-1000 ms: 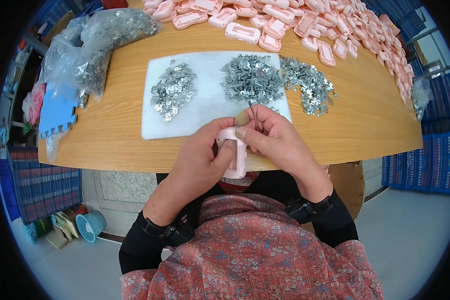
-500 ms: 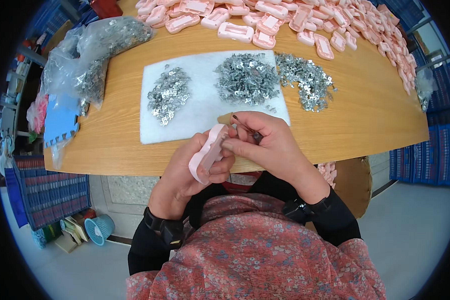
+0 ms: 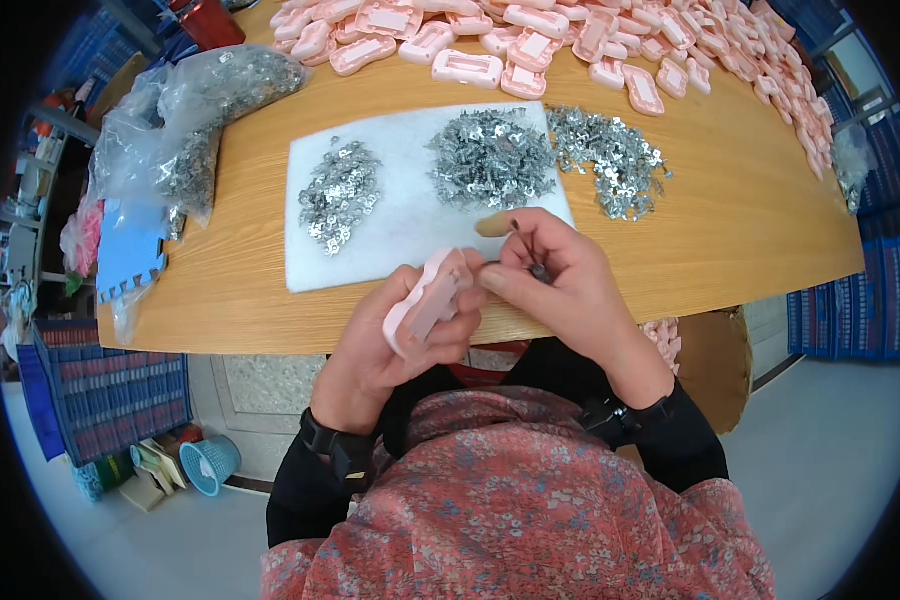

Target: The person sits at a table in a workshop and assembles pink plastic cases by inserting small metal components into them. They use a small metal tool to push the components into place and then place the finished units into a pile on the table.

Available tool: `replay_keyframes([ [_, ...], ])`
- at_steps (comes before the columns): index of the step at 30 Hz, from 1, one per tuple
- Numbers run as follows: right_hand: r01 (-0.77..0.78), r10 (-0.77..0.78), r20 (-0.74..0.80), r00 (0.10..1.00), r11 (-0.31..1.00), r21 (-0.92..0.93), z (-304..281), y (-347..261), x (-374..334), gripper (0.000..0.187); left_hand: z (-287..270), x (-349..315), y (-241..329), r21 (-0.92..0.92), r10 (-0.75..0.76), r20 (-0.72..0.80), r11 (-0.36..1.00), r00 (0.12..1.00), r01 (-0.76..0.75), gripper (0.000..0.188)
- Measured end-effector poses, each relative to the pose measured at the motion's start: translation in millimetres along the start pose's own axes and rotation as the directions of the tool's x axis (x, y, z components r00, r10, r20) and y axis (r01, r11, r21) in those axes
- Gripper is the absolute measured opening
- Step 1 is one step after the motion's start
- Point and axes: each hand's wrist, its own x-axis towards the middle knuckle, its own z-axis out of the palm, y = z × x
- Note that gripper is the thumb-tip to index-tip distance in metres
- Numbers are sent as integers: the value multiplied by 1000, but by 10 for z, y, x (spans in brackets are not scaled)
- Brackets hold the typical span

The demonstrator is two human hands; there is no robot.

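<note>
A pink plastic casing (image 3: 422,308) with a wavy edge is held tilted in my left hand (image 3: 362,348), its hollow side facing right. My right hand (image 3: 575,300) is closed around a thin dark tool (image 3: 530,250), mostly hidden by the fingers, so its exact kind is unclear. A tan cover (image 3: 492,225) sits on one of that hand's fingertips. The right thumb and fingers are close to the casing's upper end. Small silver metal pieces lie beyond my hands in a left pile (image 3: 338,195) and a larger middle pile (image 3: 494,155) on a white pad (image 3: 400,245).
Another heap of metal pieces (image 3: 618,168) lies right of the pad on the wooden table (image 3: 730,230). Many pink casings (image 3: 642,90) crowd the far edge. Clear bags of metal pieces (image 3: 185,130) stand at left beside a blue foam mat (image 3: 130,245). A blue basket (image 3: 210,465) is on the floor.
My right hand has drawn slightly to the right, away from the casing, with the dark tool still in it. The left hand and casing have shifted a little to the right.
</note>
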Motion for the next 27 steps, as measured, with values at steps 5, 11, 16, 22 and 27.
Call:
replay_keyframes([
  [5,302,-328,-65,943,919,-252,103,13,-178,56,242,178,-113,441,352,-151,860,924,-255,35],
  [11,43,-48,-72,996,997,-66,-225,27,-305,34,259,117,-147,828,463,-53,516,885,-220,37],
  [16,98,-46,246,968,974,-204,-252,-136,-360,32,480,144,62,904,-92,-58,419,994,91,51],
  [22,-47,-41,-344,938,969,-243,-851,-29,-385,25,253,153,-2,753,-143,-185,616,972,234,64],
  [27,-156,-187,-571,800,853,-498,-1663,376,-371,15,134,148,-58,645,10,-179,756,984,109,70],
])
